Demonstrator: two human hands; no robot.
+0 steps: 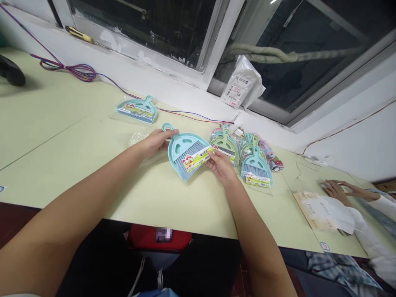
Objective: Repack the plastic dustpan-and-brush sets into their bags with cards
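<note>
A light-blue dustpan and brush set (182, 149) with a paper label across its bristles is held above the pale table. My left hand (157, 142) grips it near the handle, thumb over the edge. My right hand (220, 164) pinches the label's right end. Clear plastic film (139, 139) lies by my left wrist. Another blue set (138, 110) in clear wrapping rests farther back on the left. Right of my right hand are wrapped sets, among them a green one (225, 144) and a blue one (256, 169).
The table (130, 202) runs along a windowed wall. Coiled red and blue cable (77, 72) lies at back left, a screwdriver (79, 35) and white package (239, 84) on the sill. At right, a person's hands (338, 192) are near a face-tissue pack (318, 210).
</note>
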